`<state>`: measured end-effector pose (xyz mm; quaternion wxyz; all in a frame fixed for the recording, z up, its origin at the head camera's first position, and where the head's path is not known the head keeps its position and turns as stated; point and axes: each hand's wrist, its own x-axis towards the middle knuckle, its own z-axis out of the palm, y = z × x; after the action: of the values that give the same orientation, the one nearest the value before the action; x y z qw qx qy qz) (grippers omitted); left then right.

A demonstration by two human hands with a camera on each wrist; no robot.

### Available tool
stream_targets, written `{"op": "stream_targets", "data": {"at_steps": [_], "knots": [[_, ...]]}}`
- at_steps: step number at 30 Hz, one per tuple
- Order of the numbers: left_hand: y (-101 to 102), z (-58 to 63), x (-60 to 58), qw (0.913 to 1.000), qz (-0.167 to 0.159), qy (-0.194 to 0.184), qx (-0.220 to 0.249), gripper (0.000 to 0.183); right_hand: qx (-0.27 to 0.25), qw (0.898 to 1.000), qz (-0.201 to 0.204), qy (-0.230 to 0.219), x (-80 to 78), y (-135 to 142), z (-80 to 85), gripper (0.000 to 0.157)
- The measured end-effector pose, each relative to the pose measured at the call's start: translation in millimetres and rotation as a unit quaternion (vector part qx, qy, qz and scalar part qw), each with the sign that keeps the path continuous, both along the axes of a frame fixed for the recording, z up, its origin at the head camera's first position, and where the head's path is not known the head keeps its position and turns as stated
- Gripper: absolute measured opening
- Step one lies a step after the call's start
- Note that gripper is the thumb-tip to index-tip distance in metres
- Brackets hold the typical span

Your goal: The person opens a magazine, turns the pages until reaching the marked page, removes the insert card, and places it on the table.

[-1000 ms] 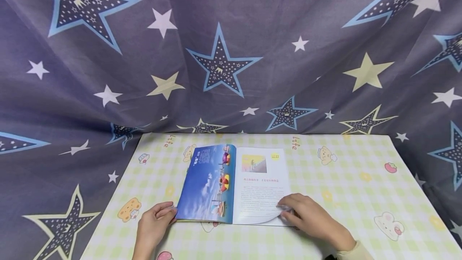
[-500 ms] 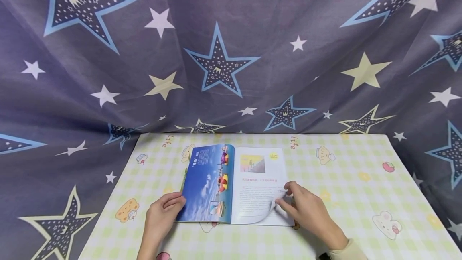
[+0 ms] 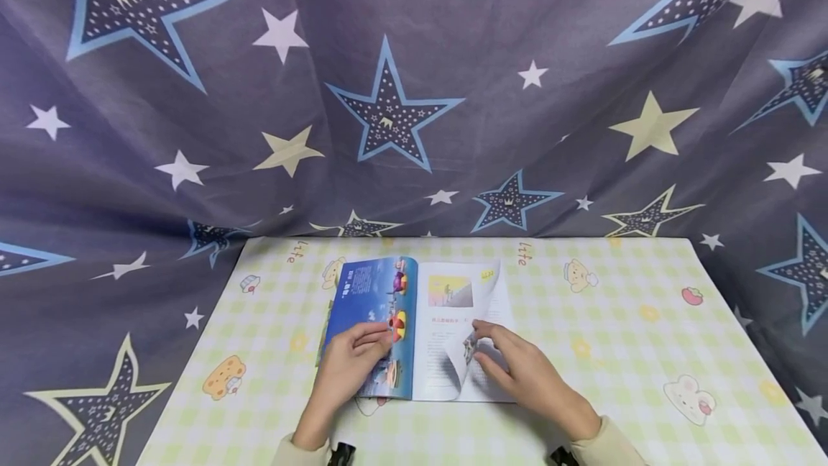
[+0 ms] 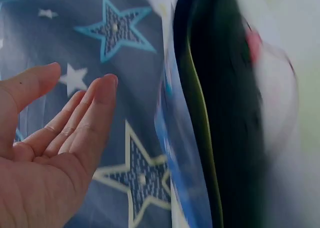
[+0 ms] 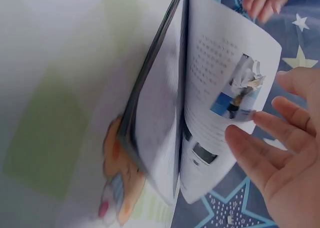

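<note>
A magazine [image 3: 440,380] lies spread on the table, a blue beach picture on its left page [image 3: 371,308] and printed text on the right. One right-hand leaf [image 3: 453,340] stands lifted and bends leftward, its lower corner curled over. My right hand [image 3: 533,372] has its fingers at that leaf's outer edge; the right wrist view shows extended fingertips [image 5: 234,134] against the leaf's underside, which carries text and a photo [image 5: 237,95]. Over the left page is my left hand [image 3: 352,365], holding nothing. Its fingers [image 4: 97,105] are extended in the left wrist view, apart from the pages.
A checked cartoon tablecloth [image 3: 601,351] covers the table around the magazine. Behind its far edge hangs a dark curtain [image 3: 427,193] printed with stars.
My left hand has left the magazine's left edge and moved right over the blue page. My right hand has moved left with the leaf, which has lifted from its corner and curled further over.
</note>
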<state>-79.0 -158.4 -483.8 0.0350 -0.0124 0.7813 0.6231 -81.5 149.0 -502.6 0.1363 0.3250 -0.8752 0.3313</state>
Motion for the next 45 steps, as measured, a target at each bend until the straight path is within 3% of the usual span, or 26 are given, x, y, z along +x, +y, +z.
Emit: {"op": "stream_targets", "data": {"at_steps": [5,11,19,26,33,39,45], "knots": [[23,3.3,-3.3,0.9978,-0.055,-0.001,0.037,0.041,-0.010,0.999,0.033,-0.018,-1.0,-9,0.2,0.026],[42,0.4,-3.6,0.9903,-0.091,-0.033,0.100,0.043,-0.012,0.999,0.042,-0.031,-0.3,-17,-0.8,0.023],[51,-8.4,-3.8,0.9893,-0.094,-0.047,0.101,0.032,0.002,0.999,0.042,-0.035,1.7,-21,-1.2,0.021],[47,-8.5,-2.2,0.9908,-0.085,-0.047,0.095,0.032,0.012,0.998,0.035,-0.044,4.1,-21,0.0,0.023],[24,-7.8,2.5,0.9940,-0.045,-0.035,0.093,0.032,0.060,0.997,0.011,-0.055,5.6,-9,-3.4,0.039],[-14,-9.6,12.5,0.9951,0.049,-0.038,0.077,0.027,0.173,0.979,0.017,-0.105,9.9,9,-9.0,0.064],[-54,-10.3,24.4,0.9891,0.131,-0.066,0.009,0.027,0.208,0.966,0.026,-0.152,13.1,19,-13.2,0.075]]}}
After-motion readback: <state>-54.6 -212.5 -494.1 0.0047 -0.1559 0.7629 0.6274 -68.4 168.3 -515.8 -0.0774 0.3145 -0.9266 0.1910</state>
